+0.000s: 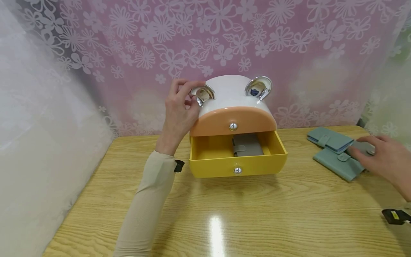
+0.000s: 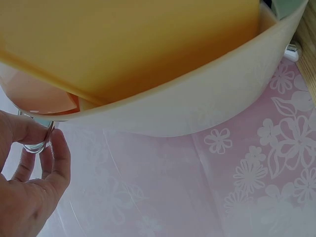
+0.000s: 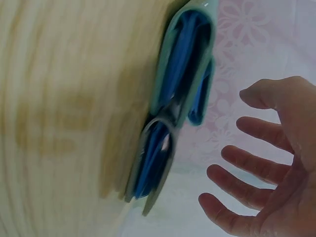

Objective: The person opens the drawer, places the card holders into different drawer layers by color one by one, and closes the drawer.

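A white drawer box [image 1: 229, 89] with two silver ears stands on the table, its orange upper drawer [image 1: 212, 124] closed and its yellow lower drawer [image 1: 212, 167] pulled out. In that lower drawer lies a grey wallet [image 1: 252, 145]. My left hand [image 1: 179, 116] pinches the left ear [image 1: 205, 93] between thumb and fingers, as the left wrist view also shows. On the right, my right hand [image 3: 276, 163] hovers with spread fingers beside several wallets, holding nothing. These are a green wallet [image 1: 335, 138], another green wallet [image 1: 335, 164] partly under it, and a grey wallet [image 1: 363, 146] half hidden by the hand.
The wood-grain table [image 1: 192, 214] stretches in front of the box. A pink flowered curtain [image 1: 199, 43] hangs right behind the table, and pale sheeting [image 1: 48, 142] closes the left side. The pulled-out drawer juts toward me.
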The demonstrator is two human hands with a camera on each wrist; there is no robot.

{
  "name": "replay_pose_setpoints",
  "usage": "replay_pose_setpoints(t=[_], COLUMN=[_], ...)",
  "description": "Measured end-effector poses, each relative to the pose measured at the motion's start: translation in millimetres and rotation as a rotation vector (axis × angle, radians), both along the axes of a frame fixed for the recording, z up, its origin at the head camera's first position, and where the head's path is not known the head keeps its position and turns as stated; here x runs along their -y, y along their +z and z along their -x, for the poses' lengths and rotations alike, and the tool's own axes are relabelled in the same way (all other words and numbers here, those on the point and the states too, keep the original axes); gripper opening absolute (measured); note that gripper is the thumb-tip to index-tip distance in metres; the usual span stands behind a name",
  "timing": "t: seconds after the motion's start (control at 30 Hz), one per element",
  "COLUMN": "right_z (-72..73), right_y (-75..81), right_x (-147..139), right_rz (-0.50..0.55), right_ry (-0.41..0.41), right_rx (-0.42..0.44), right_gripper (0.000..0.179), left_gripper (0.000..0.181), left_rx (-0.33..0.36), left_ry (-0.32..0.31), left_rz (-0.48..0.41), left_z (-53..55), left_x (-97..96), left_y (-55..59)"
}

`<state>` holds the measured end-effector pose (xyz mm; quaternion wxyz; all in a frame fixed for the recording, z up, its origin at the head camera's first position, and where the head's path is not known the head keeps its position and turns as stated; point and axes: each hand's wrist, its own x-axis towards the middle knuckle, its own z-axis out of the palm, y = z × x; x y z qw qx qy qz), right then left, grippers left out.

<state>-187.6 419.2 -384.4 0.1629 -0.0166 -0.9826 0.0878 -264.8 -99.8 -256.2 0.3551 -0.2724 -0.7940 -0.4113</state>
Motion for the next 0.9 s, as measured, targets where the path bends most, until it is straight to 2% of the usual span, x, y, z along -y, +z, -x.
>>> replay_pose_setpoints(t=[0.2,0.23,0.3,0.47,0.5,0.57,0.73,0.9], right_z=[5.3,5.5,13.8,18.7,14.6,10.3,11.0,12.8], right_y=[-6.9,-7.0,-21.6,-29.8,-22.8,-15.0,-10.6,-8.5], right_x=[-15.1,-16.2,-31.6,-41.0,-33.4,-26.4,-27.8,-32.6], right_rz=[-0.03,-0.031,-0.038,-0.054,-0.063,-0.079,-0.099,-0.095], right_ry=[0.022,0.018,0.006,-0.016,-0.017,-0.012,0.02,0.035], right_rx=[-0.012,0.0,0.015,0.075,0.078,0.086,0.11,0.169], right_gripper=[0.041,0.041,0.046,0.058,0.064,0.06,0.048,0.05], left_gripper=[0.037,0.037,0.037,0.038,0.038,0.038,0.038,0.038], left_rx=[-0.006,-0.006,-0.005,-0.007,-0.01,-0.014,-0.017,-0.012], left_ry=[-0.003,-0.002,-0.002,0.0,0.001,0.0,0.0,0.004], left_rz=[0.007,0.008,0.008,0.007,0.007,0.007,0.012,0.018], left_z=[0.5,0.6,0.6,0.5,0.6,0.6,0.6,-0.1], left_x=[-0.1,-0.2,-0.2,-0.4,-0.5,-0.9,-1.3,-0.9], left_y=[0.1,0.0,-0.2,-0.1,0.0,0.0,-0.1,-0.3])
